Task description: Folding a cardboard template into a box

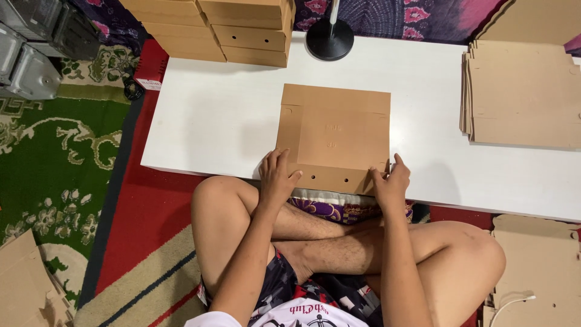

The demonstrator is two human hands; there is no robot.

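I see the flat cardboard box blank (334, 136) lying on the white low table (218, 115), its long axis running left to right across my view and its near flap hanging just over the table's front edge, above the crossed legs. My left hand (277, 175) sits on the blank's near-left corner, fingers curled over the top face and thumb pointing inward along the strip with the small punched holes. My right hand (390, 180) is at the near-right corner, fingers bent and pinching the edge of that same strip; how firmly it grips I can't quite tell, since the thumb is hidden behind the cardboard. Both hands are equally close, one per corner, with the blank stretching directly away from them toward the far side.

Room is fair. Bare tabletop lies to the left of the blank, and a narrower strip to its right before the stack of flat blanks (523, 97). Beyond the far edge stand a round black stand base (330, 39) and a pile of assembled boxes (230, 30), apart from the blank. A patterned cushion (339, 209) shows beneath the near flap.
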